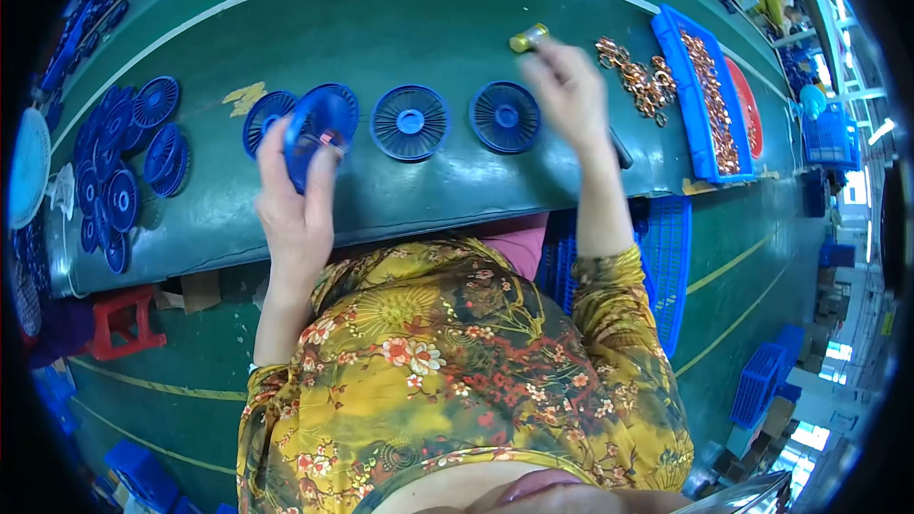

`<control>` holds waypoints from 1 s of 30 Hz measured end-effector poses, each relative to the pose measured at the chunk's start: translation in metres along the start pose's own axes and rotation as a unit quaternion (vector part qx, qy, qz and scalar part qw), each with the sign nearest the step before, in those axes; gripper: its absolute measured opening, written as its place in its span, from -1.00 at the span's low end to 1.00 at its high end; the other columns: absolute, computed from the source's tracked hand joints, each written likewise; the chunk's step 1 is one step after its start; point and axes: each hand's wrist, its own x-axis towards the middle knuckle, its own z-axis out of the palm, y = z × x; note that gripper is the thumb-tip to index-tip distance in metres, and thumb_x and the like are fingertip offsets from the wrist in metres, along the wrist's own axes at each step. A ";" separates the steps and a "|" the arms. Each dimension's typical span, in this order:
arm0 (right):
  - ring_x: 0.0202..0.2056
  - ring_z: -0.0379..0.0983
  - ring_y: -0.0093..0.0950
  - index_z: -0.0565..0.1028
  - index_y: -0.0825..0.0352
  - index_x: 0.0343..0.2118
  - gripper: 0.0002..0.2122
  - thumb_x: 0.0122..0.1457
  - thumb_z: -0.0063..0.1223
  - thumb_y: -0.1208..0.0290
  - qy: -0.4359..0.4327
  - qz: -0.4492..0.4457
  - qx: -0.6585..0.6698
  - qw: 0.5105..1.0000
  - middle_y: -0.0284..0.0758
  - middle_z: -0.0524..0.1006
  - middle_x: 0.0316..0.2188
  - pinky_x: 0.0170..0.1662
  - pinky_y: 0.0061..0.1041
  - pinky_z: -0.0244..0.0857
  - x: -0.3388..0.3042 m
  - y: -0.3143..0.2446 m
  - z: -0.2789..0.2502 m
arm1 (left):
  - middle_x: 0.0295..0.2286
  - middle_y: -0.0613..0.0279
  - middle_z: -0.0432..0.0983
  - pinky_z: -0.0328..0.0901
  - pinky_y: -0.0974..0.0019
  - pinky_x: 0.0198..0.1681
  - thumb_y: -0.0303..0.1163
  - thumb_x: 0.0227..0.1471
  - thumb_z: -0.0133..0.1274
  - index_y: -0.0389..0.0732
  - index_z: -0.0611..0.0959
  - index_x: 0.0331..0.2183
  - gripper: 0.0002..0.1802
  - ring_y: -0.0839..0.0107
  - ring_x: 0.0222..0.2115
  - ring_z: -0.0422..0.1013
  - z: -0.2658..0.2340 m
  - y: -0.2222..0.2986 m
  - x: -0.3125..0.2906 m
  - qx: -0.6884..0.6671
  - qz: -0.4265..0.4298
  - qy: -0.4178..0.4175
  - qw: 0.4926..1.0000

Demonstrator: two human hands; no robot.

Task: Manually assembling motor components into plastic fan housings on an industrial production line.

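My left hand (295,195) grips a blue round slatted plastic cover (309,119), tilted on edge above the table. A small copper-coloured piece (329,141) shows by its middle, near my fingers. Motion blurs my right hand (571,95), which is closed round a mallet with a yellow head (529,37). Its dark handle (621,148) comes out past my wrist. Between my hands, two more slatted covers lie flat, one near the middle (410,122) and one beside my right hand (505,116). Others, partly hidden, lie behind the held cover.
Piled blue covers (114,162) lie at the left of the green table (381,29). Loose copper rings (640,76) lie at the right, beside a blue tray (678,57) full of them and a red basin (747,105). A red stool (127,324) stands below, left.
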 end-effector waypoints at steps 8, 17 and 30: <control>-0.39 0.46 -0.01 0.50 0.41 -0.42 -0.73 0.11 0.03 0.24 0.064 0.052 -0.372 0.924 0.04 0.53 -0.44 -0.25 -0.10 0.34 0.012 0.165 -0.044 | -0.15 0.10 0.50 0.21 0.08 -0.09 -0.33 -0.07 0.17 -0.06 0.58 -0.11 -0.61 0.09 -0.17 0.34 -0.025 -0.064 0.020 0.397 0.149 0.090 0.901; -0.43 0.51 -0.05 0.56 0.38 -0.44 -0.63 0.18 -0.01 0.09 0.115 0.171 -0.374 0.904 -0.04 0.56 -0.50 -0.33 -0.10 0.37 0.011 0.172 -0.050 | -0.04 -0.16 0.38 0.08 -0.14 0.07 0.06 0.00 0.06 -0.16 0.49 -0.02 -0.39 -0.09 0.04 0.21 -0.118 -0.099 0.059 0.510 0.029 0.273 0.815; -0.46 0.47 -0.38 0.52 0.35 -0.38 -0.93 0.05 0.16 0.54 0.139 -0.026 -0.083 0.986 -0.24 0.52 -0.42 -0.40 -0.47 0.35 -0.009 0.037 -0.020 | -0.14 -0.14 0.34 0.19 -0.04 -0.04 -0.09 -0.21 0.33 -0.04 0.21 0.18 -0.04 -0.01 -0.12 0.32 -0.153 -0.114 0.078 0.559 -0.097 0.265 0.780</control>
